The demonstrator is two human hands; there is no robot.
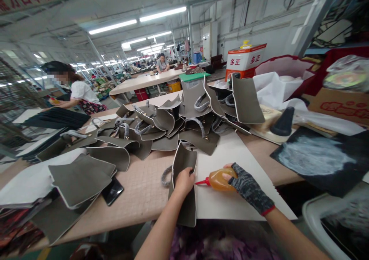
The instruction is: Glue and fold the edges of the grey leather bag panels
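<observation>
Panels (165, 119) crowd beyond left hand (184, 181), clasping grey piece (188, 208), and right hand (246, 185), wrapped round bottle (220, 180).

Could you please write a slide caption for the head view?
Left hand holds a grey panel; the gloved right hand holds a red-tipped amber bottle.

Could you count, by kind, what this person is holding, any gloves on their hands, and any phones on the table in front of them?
Amber bottle, in the right hand: 1
Grey handled piece, in the left hand: 1
Fingerless glove, on the right hand: 1
Black phone: 1
Total: 4
</observation>
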